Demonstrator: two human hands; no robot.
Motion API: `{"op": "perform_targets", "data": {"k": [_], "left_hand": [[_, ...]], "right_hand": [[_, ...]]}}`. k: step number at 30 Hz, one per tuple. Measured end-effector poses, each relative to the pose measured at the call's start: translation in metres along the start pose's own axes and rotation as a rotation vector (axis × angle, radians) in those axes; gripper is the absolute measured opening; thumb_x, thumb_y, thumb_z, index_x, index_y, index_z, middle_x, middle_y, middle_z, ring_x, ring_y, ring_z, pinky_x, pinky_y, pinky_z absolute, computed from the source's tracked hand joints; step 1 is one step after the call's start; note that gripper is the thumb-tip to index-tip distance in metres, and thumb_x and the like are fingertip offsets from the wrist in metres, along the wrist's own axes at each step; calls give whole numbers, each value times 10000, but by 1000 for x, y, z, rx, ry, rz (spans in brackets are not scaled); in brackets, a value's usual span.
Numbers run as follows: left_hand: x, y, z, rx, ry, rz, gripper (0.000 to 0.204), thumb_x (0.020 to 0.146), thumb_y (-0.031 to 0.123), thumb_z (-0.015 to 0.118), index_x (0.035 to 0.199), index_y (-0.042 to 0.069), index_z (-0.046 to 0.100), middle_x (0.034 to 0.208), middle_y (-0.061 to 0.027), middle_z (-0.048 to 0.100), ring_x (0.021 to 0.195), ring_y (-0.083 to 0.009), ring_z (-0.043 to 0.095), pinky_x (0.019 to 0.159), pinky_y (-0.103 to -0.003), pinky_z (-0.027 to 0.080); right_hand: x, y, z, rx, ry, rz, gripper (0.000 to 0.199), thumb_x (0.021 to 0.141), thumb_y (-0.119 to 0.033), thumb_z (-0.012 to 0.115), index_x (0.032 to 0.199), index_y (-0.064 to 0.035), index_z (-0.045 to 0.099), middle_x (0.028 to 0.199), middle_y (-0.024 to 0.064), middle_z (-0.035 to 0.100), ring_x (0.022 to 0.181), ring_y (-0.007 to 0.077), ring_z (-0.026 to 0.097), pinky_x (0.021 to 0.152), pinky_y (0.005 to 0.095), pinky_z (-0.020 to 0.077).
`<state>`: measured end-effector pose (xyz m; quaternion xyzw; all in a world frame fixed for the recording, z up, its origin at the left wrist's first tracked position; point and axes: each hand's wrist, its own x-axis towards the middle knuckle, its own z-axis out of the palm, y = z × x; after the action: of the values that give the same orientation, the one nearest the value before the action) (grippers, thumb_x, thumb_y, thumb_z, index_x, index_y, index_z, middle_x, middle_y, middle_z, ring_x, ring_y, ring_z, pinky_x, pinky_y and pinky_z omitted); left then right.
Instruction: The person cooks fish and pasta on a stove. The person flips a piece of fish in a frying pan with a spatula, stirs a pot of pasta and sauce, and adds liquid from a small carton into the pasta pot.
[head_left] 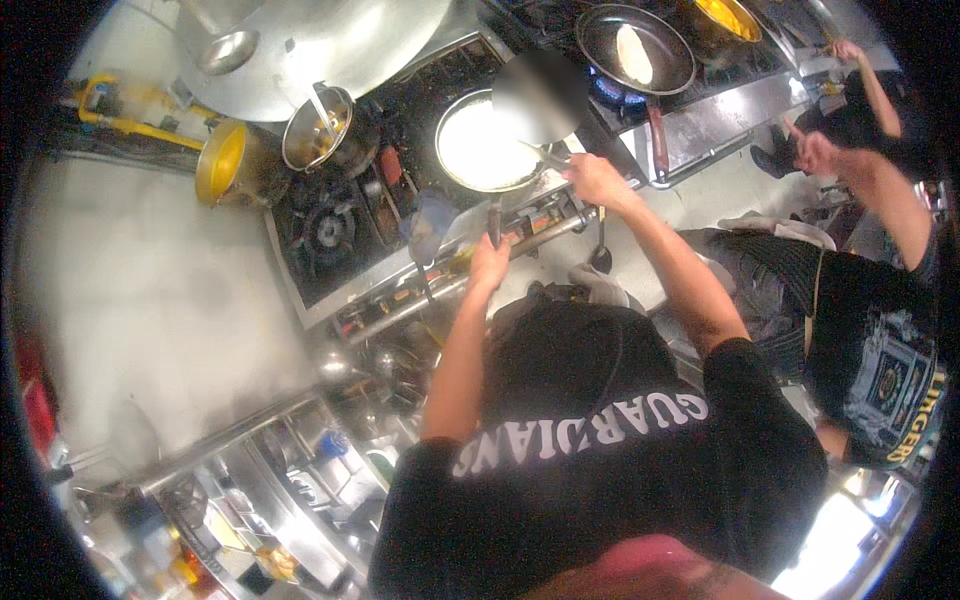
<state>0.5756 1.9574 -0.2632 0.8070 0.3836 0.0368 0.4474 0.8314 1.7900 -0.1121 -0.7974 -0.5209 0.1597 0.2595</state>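
Left hand (pixel 489 263) clamped on handle (pixel 494 222) of pale-filled pan (pixel 460 180), right hand (pixel 598 182) gripping one utensil (pixel 545 155) over it; hands apart. Second pan (pixel 600 45) right, two pots (pixel 255 175) left. Pan near stove (pixel 360 283) front edge; one bare burner (pixel 330 228).

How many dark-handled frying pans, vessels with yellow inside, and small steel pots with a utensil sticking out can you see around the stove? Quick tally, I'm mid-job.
Dark-handled frying pans: 2 (held pan in the left hand; other pan)
Vessels with yellow inside: 2 (left vessel; upper-right vessel)
Small steel pots with a utensil: 1 (steel pot)
Total: 5
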Motion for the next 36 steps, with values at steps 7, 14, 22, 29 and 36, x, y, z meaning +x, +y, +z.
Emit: {"op": "perform_targets", "data": {"k": [7, 14, 22, 29, 36], "left_hand": [[-7, -1, 0, 47, -28, 27, 328, 1029, 347, 540, 1192, 172, 765, 653, -84, 611, 523, -210, 615, 557, -403, 514], [-16, 24, -28, 129, -80, -30, 450, 1022, 442, 528, 1150, 35, 673, 796, -183, 692, 655, -322, 696, 700, -484, 536], [-8, 12, -45, 112, -115, -3, 403, 1023, 411, 532, 1076, 17, 602, 694, -116, 626, 563, -248, 627, 589, -439, 504], [-9, 22, -51, 34, -183, -64, 408, 1012, 401, 554, 1148, 20, 609, 900, -191, 658, 798, -344, 631, 744, -467, 497], [-12, 28, -23, 30, -34, 39, 409, 1032, 415, 547, 1087, 14, 606, 741, -158, 662, 547, -265, 657, 604, -439, 539]], "right_hand": [[-34, -56, -31, 141, -120, 331, 318, 935, -298, 646, 967, 7, 731, 822, 226, 711, 827, 361, 731, 809, 479, 554], [-13, -28, 19, -90, 252, 247, 316, 948, -306, 601, 936, -18, 730, 902, 269, 715, 875, 438, 716, 793, 531, 559], [8, -21, 37, -138, 154, 125, 314, 972, -300, 588, 1216, -121, 672, 903, 193, 734, 817, 386, 721, 726, 507, 576], [-66, -13, -34, -258, 102, -24, 186, 941, -276, 623, 930, -113, 712, 823, 174, 722, 788, 386, 714, 708, 500, 571], [-21, -18, 19, -264, 58, 94, 257, 964, -297, 606, 1151, -136, 676, 855, 197, 720, 800, 399, 712, 692, 523, 556]]}}
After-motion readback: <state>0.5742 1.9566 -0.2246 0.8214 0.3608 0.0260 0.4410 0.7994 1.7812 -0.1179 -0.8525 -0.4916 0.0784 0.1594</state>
